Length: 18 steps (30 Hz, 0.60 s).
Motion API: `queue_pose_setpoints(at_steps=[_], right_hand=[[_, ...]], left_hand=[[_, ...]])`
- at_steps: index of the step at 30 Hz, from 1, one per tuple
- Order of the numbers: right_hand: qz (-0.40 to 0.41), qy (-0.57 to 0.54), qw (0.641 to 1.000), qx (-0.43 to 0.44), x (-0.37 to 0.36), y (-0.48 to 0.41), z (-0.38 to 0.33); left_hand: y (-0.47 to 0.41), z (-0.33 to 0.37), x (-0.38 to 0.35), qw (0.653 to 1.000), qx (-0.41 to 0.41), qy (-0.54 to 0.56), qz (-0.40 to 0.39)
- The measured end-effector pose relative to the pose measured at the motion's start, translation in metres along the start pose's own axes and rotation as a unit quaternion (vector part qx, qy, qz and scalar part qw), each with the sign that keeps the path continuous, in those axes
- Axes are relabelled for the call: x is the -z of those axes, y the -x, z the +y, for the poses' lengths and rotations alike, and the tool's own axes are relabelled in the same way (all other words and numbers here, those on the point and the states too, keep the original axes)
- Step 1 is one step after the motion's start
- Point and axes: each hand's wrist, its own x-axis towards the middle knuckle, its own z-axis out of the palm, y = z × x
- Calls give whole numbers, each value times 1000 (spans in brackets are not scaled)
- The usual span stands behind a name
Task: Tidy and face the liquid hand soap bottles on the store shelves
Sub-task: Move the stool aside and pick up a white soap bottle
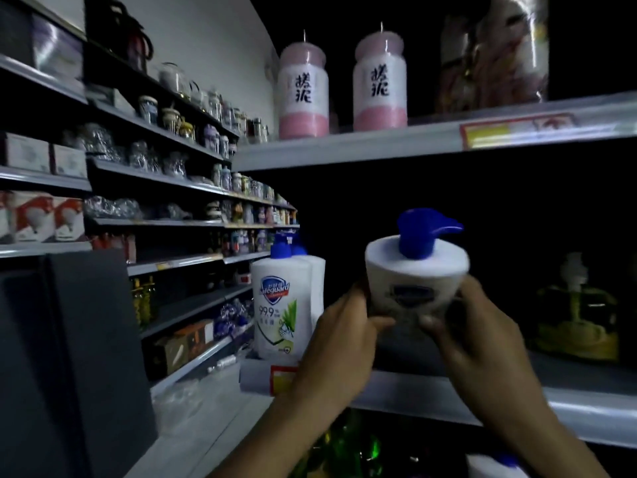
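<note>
A white soap bottle [415, 270] with a blue pump top is held in the air in front of the dark middle shelf [586, 401], tilted toward me. My left hand [339, 343] grips its left side and my right hand [482, 336] grips its right side, thumbs on the label. At the shelf's left end stands a white Safeguard bottle [279, 305] with its label facing out, and a second white bottle [317, 281] stands right behind it. Another bottle's blue cap [506, 460] shows at the bottom edge.
Two pink and white jars [303, 91] stand on the upper shelf [379, 146]. A yellow-green pump bottle [575, 312] sits in the dark at the right of the middle shelf. Long shelves of glassware [165, 167] run along the left wall. Green bottles [344, 446] are below.
</note>
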Motion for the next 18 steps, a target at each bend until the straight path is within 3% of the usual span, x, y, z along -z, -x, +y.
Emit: queue_pose_setpoints(at_steps=[4, 9, 12, 15, 18], right_hand=[[-94, -38, 985, -137, -20, -18, 20], [-164, -13, 973, -164, -37, -18, 24], [-186, -14, 964, -189, -39, -21, 22], [-194, 7, 959, -205, -46, -17, 16], [-183, 21, 959, -216, -60, -21, 15]], left_hand=[[-24, -21, -8, 996, 57, -37, -62], [-18, -33, -1, 993, 81, -51, -66], [7, -38, 18, 995, 44, -65, 62], [29, -59, 44, 961, 44, -108, 252], [32, -88, 50, 962, 121, -112, 219]])
